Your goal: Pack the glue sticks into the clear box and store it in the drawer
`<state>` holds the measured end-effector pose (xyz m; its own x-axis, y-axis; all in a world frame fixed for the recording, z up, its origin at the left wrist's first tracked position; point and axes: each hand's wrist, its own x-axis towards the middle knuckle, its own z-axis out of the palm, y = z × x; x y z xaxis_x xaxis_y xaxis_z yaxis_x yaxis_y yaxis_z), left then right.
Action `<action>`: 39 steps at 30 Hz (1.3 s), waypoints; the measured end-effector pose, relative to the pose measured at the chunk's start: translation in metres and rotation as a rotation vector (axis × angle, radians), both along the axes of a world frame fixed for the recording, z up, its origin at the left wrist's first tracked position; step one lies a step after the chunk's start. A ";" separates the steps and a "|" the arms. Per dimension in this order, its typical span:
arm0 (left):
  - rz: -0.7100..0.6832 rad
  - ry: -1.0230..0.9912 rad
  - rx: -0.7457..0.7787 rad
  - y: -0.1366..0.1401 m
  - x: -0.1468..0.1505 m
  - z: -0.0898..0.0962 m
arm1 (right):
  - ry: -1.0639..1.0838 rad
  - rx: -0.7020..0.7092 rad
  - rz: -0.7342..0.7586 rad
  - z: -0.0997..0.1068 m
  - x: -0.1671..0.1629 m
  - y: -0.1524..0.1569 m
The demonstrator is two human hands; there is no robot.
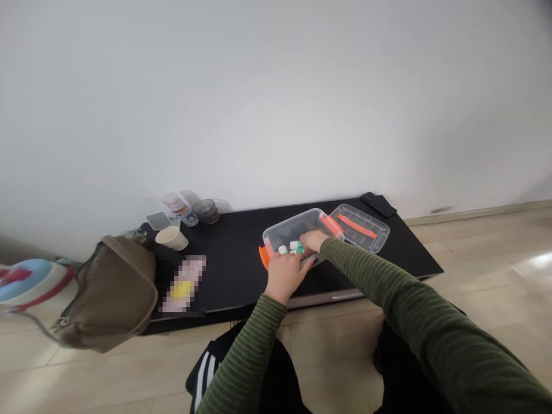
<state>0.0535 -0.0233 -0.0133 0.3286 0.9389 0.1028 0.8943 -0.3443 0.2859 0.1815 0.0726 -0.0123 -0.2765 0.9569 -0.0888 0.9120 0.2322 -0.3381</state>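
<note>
A clear plastic box (pixel 287 231) with orange end latches stands uncovered on the black cabinet top. Several small white bottles (pixel 295 245) with green parts lie inside it. From the right, my right hand (pixel 314 240) reaches in with bent fingers closed at one of these bottles; the fingertips are partly hidden. My left hand (pixel 284 275) lies over the near rim, fingers curled inward and thumb along the near wall, close to the bottles. Beside the box, the clear lid (pixel 366 237) with its orange handle lies flat.
On the black cabinet (pixel 233 253) stand a paper cup (pixel 171 237), a spray can (pixel 181 209) and a glass jar (pixel 206 211). A pixelated pink item (pixel 185 282) lies nearer. A brown bag (pixel 114 293) is at the left end, a black keyboard-like device (pixel 378 204) at the right.
</note>
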 end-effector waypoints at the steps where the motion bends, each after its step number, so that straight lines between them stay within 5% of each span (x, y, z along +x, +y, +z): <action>1: 0.011 0.009 -0.007 0.001 0.000 0.001 | -0.033 -0.039 0.008 0.005 0.001 0.002; 4: 0.039 0.034 0.002 0.006 -0.004 0.003 | -0.103 -0.025 0.041 0.025 0.013 0.002; 9: 0.076 -0.061 0.038 0.016 -0.012 0.009 | 0.158 0.314 0.055 0.043 0.052 -0.033; 15: 0.069 -0.433 0.072 -0.005 0.009 0.018 | 0.196 0.420 0.198 0.001 0.084 -0.078; 19: -0.026 -0.414 -0.038 -0.019 0.037 0.011 | 0.129 0.419 0.237 -0.024 0.088 -0.087; 24: 0.085 -0.352 -0.063 -0.017 0.064 0.007 | 0.022 0.480 0.161 -0.029 0.098 -0.086; 28: 0.161 -0.493 -0.061 -0.016 0.072 0.013 | -0.021 0.544 0.047 -0.024 0.118 -0.084; 32: 0.140 -0.548 -0.051 -0.015 0.070 0.011 | 0.001 0.352 -0.208 -0.025 0.146 -0.079; 36: -0.066 -0.108 -0.107 -0.006 0.082 -0.014 | -0.011 -0.036 -0.392 -0.033 0.160 -0.071; 39: -0.121 0.144 -0.150 0.006 0.102 -0.042 | -0.081 -0.158 -0.385 -0.043 0.153 -0.066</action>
<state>0.1556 -0.0168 -0.0557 0.4407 0.8930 -0.0906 0.8843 -0.4147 0.2144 0.3345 0.0067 -0.0549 0.1128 0.9617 -0.2497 0.9471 -0.1801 -0.2658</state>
